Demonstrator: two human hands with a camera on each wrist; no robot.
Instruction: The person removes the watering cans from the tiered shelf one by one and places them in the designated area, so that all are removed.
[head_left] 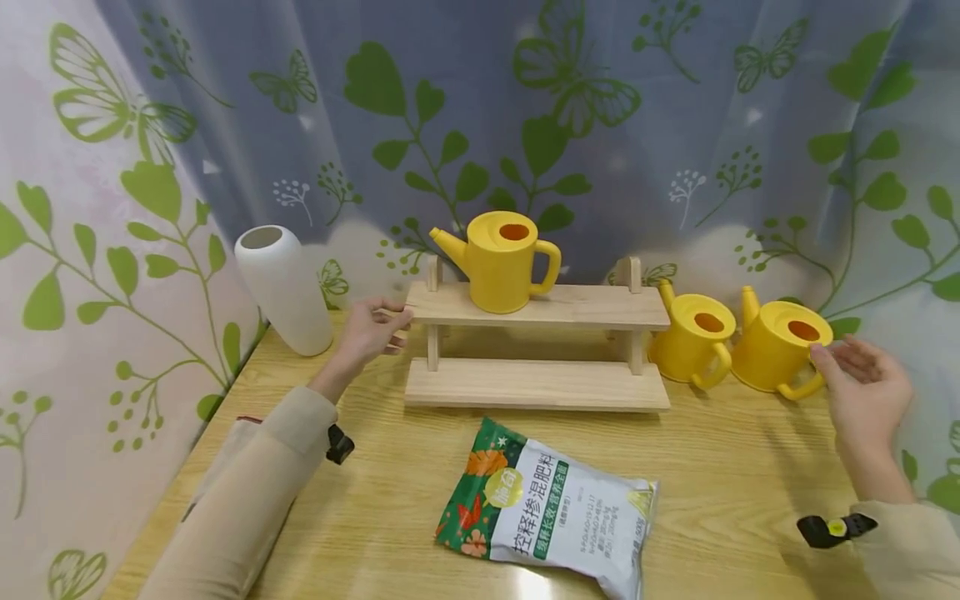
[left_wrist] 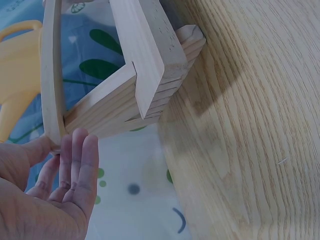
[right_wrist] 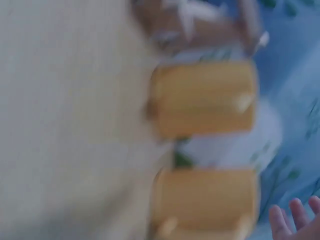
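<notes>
A two-tier wooden shelf point(head_left: 536, 383) stands on the table with a yellow watering can point(head_left: 501, 271) on its upper board. At the left end of that board is my left hand point(head_left: 369, 329); in the left wrist view its thumb and index finger pinch the board's end point(left_wrist: 52, 100), with the other fingers extended. Two more yellow watering cans stand right of the shelf, one closer to it point(head_left: 690, 333) and one farther right point(head_left: 772, 350). My right hand point(head_left: 870, 392) is beside the far-right can's handle, fingers loosely bent and holding nothing; the blurred right wrist view shows only its fingertips point(right_wrist: 297, 217).
A tall white vase point(head_left: 283, 287) stands at the table's back left. In front of the shelf lies a green and white fertilizer bag point(head_left: 558, 508). A patterned curtain point(head_left: 300, 125) hangs behind the table. A folded cloth-like item point(head_left: 232, 454) is partly hidden by the left sleeve.
</notes>
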